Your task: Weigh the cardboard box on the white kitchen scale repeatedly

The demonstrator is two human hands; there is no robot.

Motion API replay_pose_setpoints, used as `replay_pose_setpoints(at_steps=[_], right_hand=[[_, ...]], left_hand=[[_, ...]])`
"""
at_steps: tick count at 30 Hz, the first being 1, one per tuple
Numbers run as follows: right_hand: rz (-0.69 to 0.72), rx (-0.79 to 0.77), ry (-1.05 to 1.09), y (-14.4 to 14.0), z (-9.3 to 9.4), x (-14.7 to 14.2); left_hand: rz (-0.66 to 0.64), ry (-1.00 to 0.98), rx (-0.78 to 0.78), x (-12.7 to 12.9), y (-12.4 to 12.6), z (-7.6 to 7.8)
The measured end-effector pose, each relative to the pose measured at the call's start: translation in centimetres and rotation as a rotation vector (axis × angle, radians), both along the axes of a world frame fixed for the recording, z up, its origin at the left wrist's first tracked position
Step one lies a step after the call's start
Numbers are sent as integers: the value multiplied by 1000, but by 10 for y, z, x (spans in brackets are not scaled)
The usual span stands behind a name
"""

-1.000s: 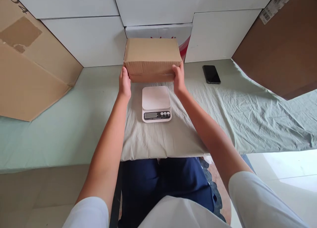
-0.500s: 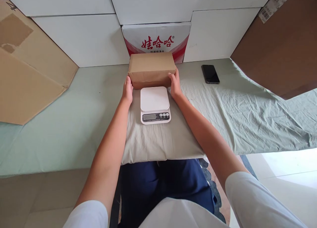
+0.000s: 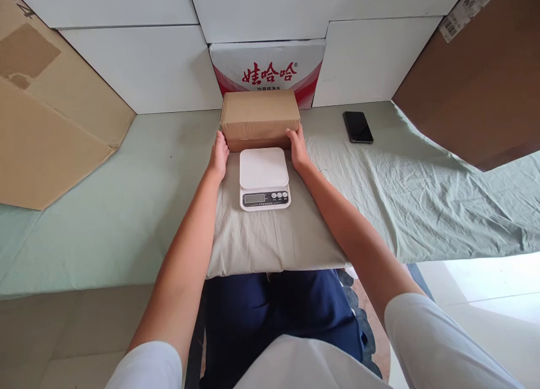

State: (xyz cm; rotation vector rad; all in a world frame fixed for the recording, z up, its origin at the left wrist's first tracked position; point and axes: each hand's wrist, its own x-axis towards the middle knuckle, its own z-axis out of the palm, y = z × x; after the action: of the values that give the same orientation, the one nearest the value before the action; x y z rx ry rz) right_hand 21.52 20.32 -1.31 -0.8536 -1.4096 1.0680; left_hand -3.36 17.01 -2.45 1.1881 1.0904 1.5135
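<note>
A closed brown cardboard box point(image 3: 260, 108) sits on the cloth-covered table, between my two hands. My left hand point(image 3: 219, 153) holds its left side near the front corner, thumb up and the other fingers partly hidden. On the opposite side, my right hand point(image 3: 298, 148) grips the box, its thumb against the front face. Just in front of the box lies a white digital kitchen scale point(image 3: 264, 175) with a bare platform. Its dark display and buttons face me, and no digits can be read.
A black phone point(image 3: 358, 127) lies to the right on the green cloth point(image 3: 126, 209). Behind the brown box stands a white and red printed carton point(image 3: 270, 57) against white panels point(image 3: 139, 68). Large cardboard pieces flank the table, one at left point(image 3: 63, 130) and another at right point(image 3: 476, 90).
My right hand sits slightly lower on the side of the box. Box and scale stay where they were; the view has shifted a little.
</note>
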Motion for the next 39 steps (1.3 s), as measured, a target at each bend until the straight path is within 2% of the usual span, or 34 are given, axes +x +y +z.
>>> replay_pose_setpoints(at_steps=[4,9,12,15,20,24,27,32,39], right_hand=[[-71,-26,58,-3,9,-4],[-46,79,43,-14,40,-5],[-27,132,17,-31,54,3],[6,99,14,-57,49,19],[45,31,13,-107,23,44],[67,36,17,-134,22,44],[90,27,9,-141,26,39],[93,-9,38,-139,25,36],[89,1,9,-138,26,36]], left_hand=[[6,3,2,-1,2,6],[33,37,68,-2,-9,32],[13,69,176,4,-29,48],[-4,87,232,14,-62,55],[-89,145,212,28,-126,49],[-68,161,209,28,-158,45],[-37,157,201,26,-165,41],[-47,151,192,25,-159,32],[-27,153,163,24,-162,31]])
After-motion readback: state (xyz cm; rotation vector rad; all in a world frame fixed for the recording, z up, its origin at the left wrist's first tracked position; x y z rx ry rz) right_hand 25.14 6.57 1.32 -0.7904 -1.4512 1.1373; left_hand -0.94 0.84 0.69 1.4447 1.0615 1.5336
